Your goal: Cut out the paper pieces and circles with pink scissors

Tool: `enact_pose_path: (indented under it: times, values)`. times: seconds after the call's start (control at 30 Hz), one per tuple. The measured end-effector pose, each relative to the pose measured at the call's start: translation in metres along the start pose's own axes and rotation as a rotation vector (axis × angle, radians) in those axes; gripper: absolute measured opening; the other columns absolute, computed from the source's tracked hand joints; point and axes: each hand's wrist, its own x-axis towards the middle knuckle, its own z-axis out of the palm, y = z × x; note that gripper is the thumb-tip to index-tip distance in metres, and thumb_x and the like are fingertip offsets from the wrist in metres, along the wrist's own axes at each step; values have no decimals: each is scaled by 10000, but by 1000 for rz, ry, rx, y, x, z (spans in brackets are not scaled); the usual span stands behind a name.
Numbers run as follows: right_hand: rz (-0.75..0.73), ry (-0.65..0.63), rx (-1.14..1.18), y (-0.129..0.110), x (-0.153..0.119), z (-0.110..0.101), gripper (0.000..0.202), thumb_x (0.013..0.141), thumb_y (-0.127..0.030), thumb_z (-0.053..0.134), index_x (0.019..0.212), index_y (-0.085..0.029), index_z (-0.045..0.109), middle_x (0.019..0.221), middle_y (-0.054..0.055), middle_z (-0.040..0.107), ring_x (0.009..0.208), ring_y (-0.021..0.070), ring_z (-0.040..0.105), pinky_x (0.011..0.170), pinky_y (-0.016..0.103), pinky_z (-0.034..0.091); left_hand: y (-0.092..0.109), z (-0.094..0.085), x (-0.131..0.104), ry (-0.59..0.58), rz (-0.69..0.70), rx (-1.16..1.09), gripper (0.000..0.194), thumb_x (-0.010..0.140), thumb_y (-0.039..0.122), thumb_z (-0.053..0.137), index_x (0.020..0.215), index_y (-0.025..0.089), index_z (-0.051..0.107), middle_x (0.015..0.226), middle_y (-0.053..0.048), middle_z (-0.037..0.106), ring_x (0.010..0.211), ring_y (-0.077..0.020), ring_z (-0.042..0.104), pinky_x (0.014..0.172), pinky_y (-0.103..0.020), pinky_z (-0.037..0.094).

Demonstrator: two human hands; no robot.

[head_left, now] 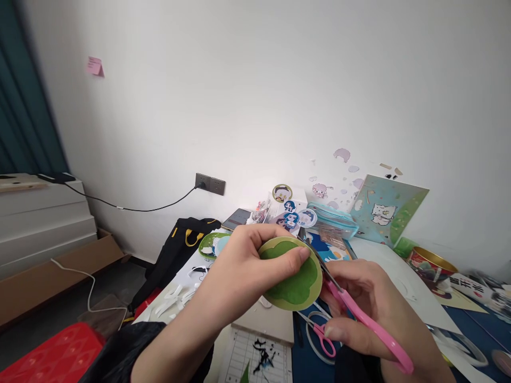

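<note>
My left hand (247,266) pinches a round green paper disc (291,282) with a pale olive rim, its thumb lying across the front. My right hand (367,303) holds pink-handled scissors (359,311), fingers at the handle loops. The scissor blades reach up to the disc's upper right edge and pass partly behind it. Below the hands lies a second, smaller pink pair of scissors (325,340) on the dark blue surface. Round character stickers (290,219) stand behind my left hand.
Paper scraps (175,300) lie left on the table, and black scraps (263,356) on a gridded sheet. A pencil case (333,218), a leaning picture card (385,210) and a round tin (433,263) stand behind, near the wall. A red stool (59,354) is at lower left.
</note>
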Motion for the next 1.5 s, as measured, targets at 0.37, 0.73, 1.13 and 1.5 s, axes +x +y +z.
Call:
enact_pose_path:
  times: [0.37, 0.73, 1.13, 1.5]
  values:
    - [44, -17, -120, 2, -1, -3, 193, 680, -214, 663, 638, -213, 474, 531, -78, 345, 501, 105, 297, 461, 253, 208, 0, -2, 0, 7, -9, -5, 248, 739, 358, 720, 677, 135, 633, 626, 8, 616, 556, -92, 541, 499, -169, 419]
    - [40, -26, -243, 1, -1, -6, 263, 740, -303, 665, 624, -206, 451, 536, -61, 360, 512, 113, 314, 465, 246, 266, 1, -2, 1, 7, -19, 8, 224, 737, 326, 722, 660, 138, 628, 605, 24, 602, 537, -74, 523, 480, -143, 405]
    - [74, -9, -250, -1, -1, -4, 242, 725, -284, 690, 612, -193, 496, 535, -65, 355, 517, 104, 299, 455, 223, 290, 2, -2, 1, -9, -24, 22, 221, 749, 332, 708, 672, 143, 623, 619, 18, 600, 553, -84, 524, 498, -156, 404]
    - [95, 267, 46, 7, 6, 8, 181, 723, -229, 736, 689, -202, 561, 423, -105, 441, 310, 57, 378, 317, 164, 323, -1, 0, 2, -22, 54, 188, 224, 787, 366, 664, 736, 148, 683, 682, -13, 584, 642, -130, 510, 536, -204, 394]
